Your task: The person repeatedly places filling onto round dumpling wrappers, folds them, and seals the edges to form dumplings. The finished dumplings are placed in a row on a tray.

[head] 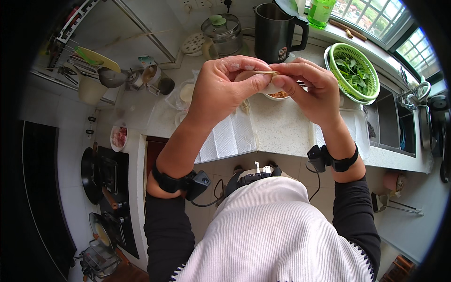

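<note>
Between both hands, raised above the counter, is a folded dumpling (pixel 266 75) of pale dough. My left hand (pixel 230 79) grips its left side with thumb and fingers, and white flour marks the index finger. The right hand (pixel 304 83) pinches the dough edge at the other end. Below the dumpling, partly hidden, stands a white bowl (pixel 273 98) of orange-brown filling. A tray lined with white paper towel (pixel 230 137) lies under my left forearm, with a piece of dough near its far edge, mostly covered by the hand.
Stacked dough wrappers in a plastic bag (pixel 185 92) lie to the left. Behind stand a dark electric jug (pixel 275 31) and a glass pot (pixel 222 37). A green colander (pixel 373 79) of leafy greens sits beside the sink (pixel 382 123). Another tray (pixel 361 135) rests right; a meat bowl (pixel 119 137) stands left, near the stove.
</note>
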Demonstrator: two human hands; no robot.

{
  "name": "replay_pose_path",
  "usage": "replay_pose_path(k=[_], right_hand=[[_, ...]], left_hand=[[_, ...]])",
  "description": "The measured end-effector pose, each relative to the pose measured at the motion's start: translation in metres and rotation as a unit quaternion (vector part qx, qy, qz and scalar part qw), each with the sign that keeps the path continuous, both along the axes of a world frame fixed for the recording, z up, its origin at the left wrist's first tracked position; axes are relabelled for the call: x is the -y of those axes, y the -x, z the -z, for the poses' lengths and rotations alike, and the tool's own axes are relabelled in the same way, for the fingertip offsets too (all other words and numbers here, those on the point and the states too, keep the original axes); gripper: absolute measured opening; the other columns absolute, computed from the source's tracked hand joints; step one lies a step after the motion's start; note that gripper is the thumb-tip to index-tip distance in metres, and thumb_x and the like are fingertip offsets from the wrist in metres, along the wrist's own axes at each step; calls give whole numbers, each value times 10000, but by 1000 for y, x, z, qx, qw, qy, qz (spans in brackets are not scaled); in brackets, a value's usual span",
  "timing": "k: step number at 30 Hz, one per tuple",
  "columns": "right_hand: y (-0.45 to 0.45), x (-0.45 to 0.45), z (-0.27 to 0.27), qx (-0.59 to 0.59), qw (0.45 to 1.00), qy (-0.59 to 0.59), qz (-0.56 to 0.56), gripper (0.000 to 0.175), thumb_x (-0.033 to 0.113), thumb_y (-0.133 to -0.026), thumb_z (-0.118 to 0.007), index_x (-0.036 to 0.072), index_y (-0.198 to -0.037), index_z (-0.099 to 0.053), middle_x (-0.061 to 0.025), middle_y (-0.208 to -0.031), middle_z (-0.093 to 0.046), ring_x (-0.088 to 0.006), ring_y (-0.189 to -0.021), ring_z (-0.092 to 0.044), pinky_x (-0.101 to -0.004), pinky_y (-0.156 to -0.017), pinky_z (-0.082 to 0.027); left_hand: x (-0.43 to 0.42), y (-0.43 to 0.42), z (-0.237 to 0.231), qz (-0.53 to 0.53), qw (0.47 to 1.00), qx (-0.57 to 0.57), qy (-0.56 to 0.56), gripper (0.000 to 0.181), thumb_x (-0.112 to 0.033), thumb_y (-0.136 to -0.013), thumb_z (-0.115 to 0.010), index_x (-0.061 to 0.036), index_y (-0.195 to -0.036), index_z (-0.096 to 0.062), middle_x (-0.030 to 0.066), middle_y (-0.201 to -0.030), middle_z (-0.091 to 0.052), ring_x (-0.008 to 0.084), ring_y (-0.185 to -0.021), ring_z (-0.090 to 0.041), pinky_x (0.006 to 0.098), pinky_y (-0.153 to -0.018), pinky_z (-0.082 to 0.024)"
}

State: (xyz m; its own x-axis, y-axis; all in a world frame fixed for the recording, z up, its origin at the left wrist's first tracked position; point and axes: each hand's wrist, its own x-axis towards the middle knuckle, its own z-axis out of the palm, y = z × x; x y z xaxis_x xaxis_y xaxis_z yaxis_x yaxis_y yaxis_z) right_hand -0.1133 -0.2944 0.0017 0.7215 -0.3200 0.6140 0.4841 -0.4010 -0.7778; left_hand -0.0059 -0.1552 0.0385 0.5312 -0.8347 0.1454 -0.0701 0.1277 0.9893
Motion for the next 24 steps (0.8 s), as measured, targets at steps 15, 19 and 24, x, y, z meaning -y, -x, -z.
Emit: replay_pose_path(k=[15,19,24], right_hand=[[1,6,1,9,999,52,0,88,41,-783,-650,2,-849,-607,-29,-747,-600,-68,-666,-572,-190,-579,-457],[-3,3,-2,79,994,69,-7,113,17,-753,-661,13,-854,-609,-45,-727,-591,-110,-640,-578,-215,-555,-452],[3,2,-6,-9,999,36,-23,122,-32,-761,-635,-30,-875,-592,-74,-793,-586,-122,-710,-576,-218,-623,-464]], left_hand=[[-3,0,0,-30,999,16,18,106,-47,-777,-648,29,-851,-632,101,-900,-644,93,-789,-602,222,-730,-497],[-3,6,-2,-57,993,104,10,90,-31,-764,-656,36,-821,-636,90,-905,-638,97,-795,-605,220,-718,-503],[-3,8,-5,-45,989,141,0,92,-30,-765,-653,42,-818,-633,84,-916,-629,105,-823,-607,221,-731,-504]])
